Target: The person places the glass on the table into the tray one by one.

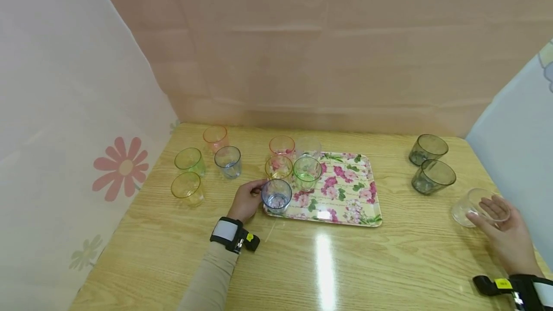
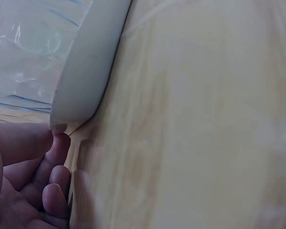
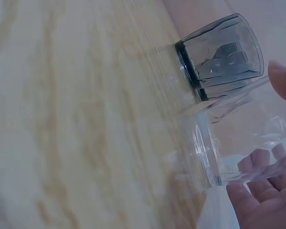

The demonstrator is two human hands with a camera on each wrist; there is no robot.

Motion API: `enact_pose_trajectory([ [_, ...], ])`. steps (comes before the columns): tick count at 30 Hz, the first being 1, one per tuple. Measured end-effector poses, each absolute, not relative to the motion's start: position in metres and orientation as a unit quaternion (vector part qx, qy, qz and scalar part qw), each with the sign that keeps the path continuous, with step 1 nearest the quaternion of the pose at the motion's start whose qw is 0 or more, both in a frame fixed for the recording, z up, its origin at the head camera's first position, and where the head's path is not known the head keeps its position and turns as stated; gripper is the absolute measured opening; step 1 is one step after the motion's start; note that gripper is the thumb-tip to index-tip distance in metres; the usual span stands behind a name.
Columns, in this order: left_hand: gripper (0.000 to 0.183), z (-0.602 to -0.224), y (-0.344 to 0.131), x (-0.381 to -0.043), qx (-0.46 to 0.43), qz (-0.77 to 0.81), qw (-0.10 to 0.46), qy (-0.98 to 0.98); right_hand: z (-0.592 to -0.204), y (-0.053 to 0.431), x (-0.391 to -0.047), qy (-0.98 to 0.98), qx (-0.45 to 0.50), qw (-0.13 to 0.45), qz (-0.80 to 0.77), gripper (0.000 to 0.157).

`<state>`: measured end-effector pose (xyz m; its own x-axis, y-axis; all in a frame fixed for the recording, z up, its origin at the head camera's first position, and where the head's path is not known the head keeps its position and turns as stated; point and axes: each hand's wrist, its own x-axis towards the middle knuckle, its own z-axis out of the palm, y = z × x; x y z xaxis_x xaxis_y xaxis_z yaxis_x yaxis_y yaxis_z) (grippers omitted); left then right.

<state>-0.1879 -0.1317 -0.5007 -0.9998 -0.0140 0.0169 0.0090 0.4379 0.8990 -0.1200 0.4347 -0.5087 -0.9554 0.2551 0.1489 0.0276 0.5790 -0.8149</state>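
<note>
Wood-grain table (image 1: 389, 263), peach backdrop (image 1: 324, 52), flowered side sheet (image 1: 78, 124), left hand (image 1: 248, 200) pinching floral tray (image 1: 345, 196), right hand (image 1: 510, 234) gripping clear glass (image 1: 463, 211)

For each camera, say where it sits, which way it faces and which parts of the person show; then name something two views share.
Head: on the head, facing forward and down at the light wooden table; left hand, right hand and beige left sleeve show.
Left wrist: worn there, facing the edge of the rectangular floral tray; part of the left hand shows.
Right wrist: worn there, facing a clear, colourless, tapered tumbler; part of the right hand shows.
Shared: both head and right wrist views show the tumbler.
</note>
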Motion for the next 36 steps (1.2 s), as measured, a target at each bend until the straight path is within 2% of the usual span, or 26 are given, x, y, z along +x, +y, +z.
enact_pose_trajectory([
  [20,0.034,-0.500,-0.131,-0.189,0.009,-0.525,0.009,-0.851,-0.500,0.427,-0.116,-0.878,-0.071,0.129,0.456,0.078],
  [25,0.035,-0.499,-0.131,-0.188,0.015,-0.525,0.004,-0.851,-0.486,0.413,-0.116,-0.874,-0.029,0.123,0.469,0.077],
  [36,0.033,-0.500,-0.132,-0.190,0.008,-0.522,0.002,-0.853,-0.448,0.350,-0.120,-0.721,0.122,0.102,0.675,0.073],
])
